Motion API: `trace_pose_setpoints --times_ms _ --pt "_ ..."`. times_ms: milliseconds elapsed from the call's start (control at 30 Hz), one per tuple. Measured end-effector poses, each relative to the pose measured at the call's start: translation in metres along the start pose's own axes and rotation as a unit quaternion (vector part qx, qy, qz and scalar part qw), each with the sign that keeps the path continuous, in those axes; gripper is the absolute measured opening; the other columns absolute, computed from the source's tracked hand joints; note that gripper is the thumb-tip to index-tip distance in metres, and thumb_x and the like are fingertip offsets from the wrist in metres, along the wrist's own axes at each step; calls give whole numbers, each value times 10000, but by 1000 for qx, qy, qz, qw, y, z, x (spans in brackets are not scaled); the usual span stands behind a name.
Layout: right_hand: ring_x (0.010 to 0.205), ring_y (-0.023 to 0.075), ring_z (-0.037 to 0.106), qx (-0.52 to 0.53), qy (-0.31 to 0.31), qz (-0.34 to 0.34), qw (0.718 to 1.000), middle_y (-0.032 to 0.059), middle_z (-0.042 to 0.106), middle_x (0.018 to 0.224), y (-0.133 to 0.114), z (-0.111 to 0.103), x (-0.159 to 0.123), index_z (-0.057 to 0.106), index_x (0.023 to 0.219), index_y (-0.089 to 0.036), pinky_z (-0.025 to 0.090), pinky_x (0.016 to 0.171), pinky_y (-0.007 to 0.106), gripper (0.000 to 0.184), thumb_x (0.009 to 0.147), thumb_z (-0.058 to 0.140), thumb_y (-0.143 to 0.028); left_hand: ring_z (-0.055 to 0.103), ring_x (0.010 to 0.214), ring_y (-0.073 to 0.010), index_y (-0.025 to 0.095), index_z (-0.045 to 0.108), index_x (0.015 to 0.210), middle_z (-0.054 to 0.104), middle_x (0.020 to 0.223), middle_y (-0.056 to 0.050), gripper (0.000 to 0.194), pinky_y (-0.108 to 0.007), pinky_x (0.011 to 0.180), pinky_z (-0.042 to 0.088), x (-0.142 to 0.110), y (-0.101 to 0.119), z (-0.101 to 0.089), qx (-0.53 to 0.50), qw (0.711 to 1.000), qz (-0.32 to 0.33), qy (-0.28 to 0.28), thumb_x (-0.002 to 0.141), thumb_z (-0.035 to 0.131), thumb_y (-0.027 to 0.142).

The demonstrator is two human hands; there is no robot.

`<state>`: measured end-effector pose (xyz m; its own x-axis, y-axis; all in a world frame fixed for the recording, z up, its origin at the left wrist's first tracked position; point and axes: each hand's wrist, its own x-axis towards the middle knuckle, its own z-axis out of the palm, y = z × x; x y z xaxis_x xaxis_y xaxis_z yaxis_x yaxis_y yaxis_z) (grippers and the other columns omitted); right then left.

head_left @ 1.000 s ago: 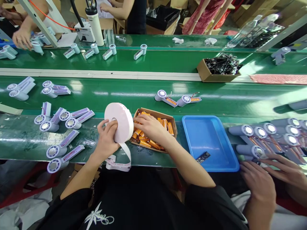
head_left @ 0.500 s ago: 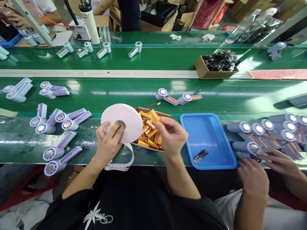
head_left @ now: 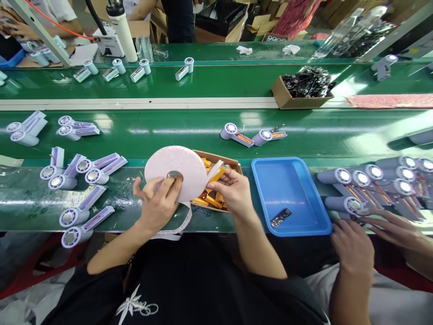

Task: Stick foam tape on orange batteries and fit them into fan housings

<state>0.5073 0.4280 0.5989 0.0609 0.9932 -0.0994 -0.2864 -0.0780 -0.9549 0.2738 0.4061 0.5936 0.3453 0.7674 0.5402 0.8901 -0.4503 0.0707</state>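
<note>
The fingers of the left hand (head_left: 158, 205) hook into the hole of the white roll (head_left: 165, 162), gripping it near the hub, with the disc tipped broad face up. The fingers of the right hand (head_left: 235, 189) are closed on 1 orange cell (head_left: 221, 171) at the roll's right edge, over the box (head_left: 219, 156) of loose cells. A pale strip shows between cell and roll; whether it is stuck to the cell, I cannot tell.

The hub grip looks like the weak point: if the strip is pulled hard, the roll could swing or slip off the fingers. If the cell meets the strip at a slant, the strip could go on crooked or creased. A loose pinch could drop the cell among the others in the box.

The loose tape (head_left: 184, 221) curls below the roll by the bench edge, where a sleeve or forearm could snag it. Right of the box, the blue tray (head_left: 291, 180) holds a black board (head_left: 280, 217); a wide elbow could knock the tray towards the co-worker's hand (head_left: 353, 246), just beside it.
</note>
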Motion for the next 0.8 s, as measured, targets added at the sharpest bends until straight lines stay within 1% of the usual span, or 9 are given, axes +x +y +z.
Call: trace_pose_setpoints --times_ms 100,167,267,367,467,567,633,733,800 --pt "894 256 814 48 116 -2 992 68 843 973 22 2 -21 802 941 -197 704 826 387 419 597 1007 -321 549 1076 -339 296 643 1478 778 1061 -79 583 -594 1091 312 -24 17 1 -33 999 -24 -31 907 763 278" --pt "772 211 791 45 169 -20 984 48 828 884 19 -14 -22 786 880 -181 690 731 327 388 577 1008 -281 557 1051 -326 275 653 1470 779 1074 -90 564 -554 1032 347 -30 25 2 -43 997 -17 -58 915 750 261" --pt "718 137 747 78 304 -172 934 2 791 853 -7 -45 1 760 871 -181 651 677 236 405 577 1008 -306 567 1178 -327 304 612 1508 746 1303 -87 597 -552 1085 349 -5 34 12 -67 987 15 -144 929 749 252" --pt "778 141 751 88 323 -256 907 0 777 902 -25 -55 25 766 1014 -200 661 710 238 529 570 1019 -334 467 1410 -389 240 479 1613 593 1549 -139 899 -565 1170 369 35 23 25 -144 959 74 -233 845 865 504" --pt "785 181 769 49 268 -242 931 -27 768 957 -18 -54 17 734 1173 -267 692 745 342 736 501 1033 -246 473 1450 -352 233 438 1634 569 1571 -143 900 -517 1211 406 44 -16 26 -180 955 56 -229 899 777 627" --pt "734 204 781 12 268 -214 939 -59 764 962 1 -68 -11 724 1144 -311 694 700 401 725 490 1006 -177 574 1329 -334 231 625 1475 689 1410 -127 513 -527 1169 447 19 -79 12 -61 975 -102 -187 1050 592 515" --pt "716 211 784 3 279 -184 943 -63 762 927 10 -82 -27 740 1084 -324 690 676 409 615 539 981 -174 534 1364 -395 204 709 1357 690 1399 -147 405 -593 1143 443 0 -125 1 59 962 -196 -182 1061 565 439" --pt "701 218 783 23 275 -158 948 -63 768 983 16 -100 -43 764 1034 -349 675 643 423 508 590 962 -202 457 1428 -470 197 718 1346 632 1477 -175 378 -652 1068 463 -16 -182 -9 156 929 -221 -251 1041 554 349" --pt "722 227 789 27 269 -157 950 -66 774 995 17 -107 -52 769 1047 -370 672 666 448 483 629 955 -217 517 1366 -450 190 706 1363 655 1422 -195 393 -625 1009 494 -15 -201 -11 172 912 -203 -312 1030 504 244"
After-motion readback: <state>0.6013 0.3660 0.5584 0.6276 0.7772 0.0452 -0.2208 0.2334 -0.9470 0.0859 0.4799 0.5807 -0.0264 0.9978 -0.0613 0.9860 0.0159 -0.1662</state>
